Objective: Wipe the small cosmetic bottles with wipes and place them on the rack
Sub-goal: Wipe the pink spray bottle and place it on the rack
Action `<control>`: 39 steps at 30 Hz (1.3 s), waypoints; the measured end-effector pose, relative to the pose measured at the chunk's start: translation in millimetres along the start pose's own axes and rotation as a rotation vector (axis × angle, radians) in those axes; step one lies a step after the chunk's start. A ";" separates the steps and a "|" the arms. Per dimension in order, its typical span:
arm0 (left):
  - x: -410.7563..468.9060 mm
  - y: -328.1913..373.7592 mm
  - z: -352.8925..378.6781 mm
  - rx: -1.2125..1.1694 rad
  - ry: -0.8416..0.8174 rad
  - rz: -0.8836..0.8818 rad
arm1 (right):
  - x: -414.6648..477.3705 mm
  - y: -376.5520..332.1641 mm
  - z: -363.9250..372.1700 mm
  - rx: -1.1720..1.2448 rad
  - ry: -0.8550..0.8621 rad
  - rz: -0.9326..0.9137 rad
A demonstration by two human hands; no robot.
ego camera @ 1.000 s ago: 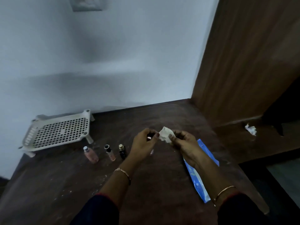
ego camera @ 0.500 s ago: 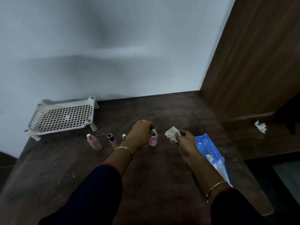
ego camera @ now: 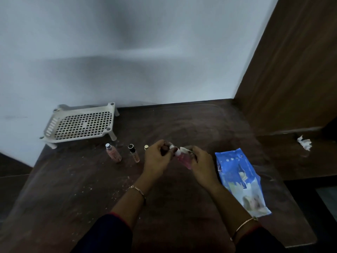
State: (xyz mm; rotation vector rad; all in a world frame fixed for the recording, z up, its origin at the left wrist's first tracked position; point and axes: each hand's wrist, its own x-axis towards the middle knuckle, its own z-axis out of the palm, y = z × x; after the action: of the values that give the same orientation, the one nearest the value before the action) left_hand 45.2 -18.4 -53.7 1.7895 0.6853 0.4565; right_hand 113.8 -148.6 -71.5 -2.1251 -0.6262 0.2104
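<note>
Lifted pink bottle (ego camera: 183, 158), wipe (ego camera: 184, 149) now touching

From my feed, the counter (ego camera: 182, 198) looks like dark wood, matt and rough, speckled with pale crumbs. The rack (ego camera: 80, 124) is cream plastic, smooth with a dull sheen and a perforated top. The pink bottle (ego camera: 183, 158) looks like clear glossy plastic with a white cap; the bottle with the silver cap (ego camera: 113, 153) and the bottle with the black cap (ego camera: 134, 153) seem clear too, but I cannot tell glass from plastic. The wipe (ego camera: 183, 149) is soft white cloth or paper. The wipes pack (ego camera: 238, 179) is glossy, crinkled blue plastic film. The wall panel (ego camera: 295, 70) is brown wood grain, satin.
</note>
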 end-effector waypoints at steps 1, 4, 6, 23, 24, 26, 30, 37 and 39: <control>-2.7 -0.7 -1.5 -0.029 0.040 -0.014 | -5.8 -2.7 6.3 -0.051 -0.026 -0.052; -6.5 -4.2 -7.3 -0.210 0.119 -0.098 | -26.0 -7.2 17.1 -0.318 0.018 -0.346; -9.9 -3.8 -12.4 -0.308 0.115 -0.157 | -37.2 -7.2 12.5 -0.464 0.061 -0.534; -22.1 -21.2 -61.7 -0.446 0.031 -0.240 | -76.6 -10.2 29.0 -0.607 -0.018 -0.611; -23.0 -23.9 -65.2 -0.454 0.012 -0.247 | -84.9 -2.1 26.3 -0.592 -0.026 -0.596; -25.8 -28.1 -69.7 -0.466 -0.027 -0.251 | -98.1 8.8 25.5 -0.521 -0.019 -0.489; -34.9 -29.7 -65.4 -0.397 -0.078 -0.227 | -99.0 -11.9 44.6 -0.401 0.021 -0.393; -40.2 -27.1 -60.2 -0.328 -0.098 -0.177 | -111.4 -12.5 43.6 -0.390 -0.096 -0.501; -37.4 -29.5 -64.0 -0.272 -0.106 -0.167 | -125.1 4.2 37.2 -0.358 -0.084 -0.497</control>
State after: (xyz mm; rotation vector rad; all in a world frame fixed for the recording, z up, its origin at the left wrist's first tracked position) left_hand -29.0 10.1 -60.5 1.4772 0.6591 0.3224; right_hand -5.7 -187.5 -106.7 -2.2209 -1.2944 -0.0977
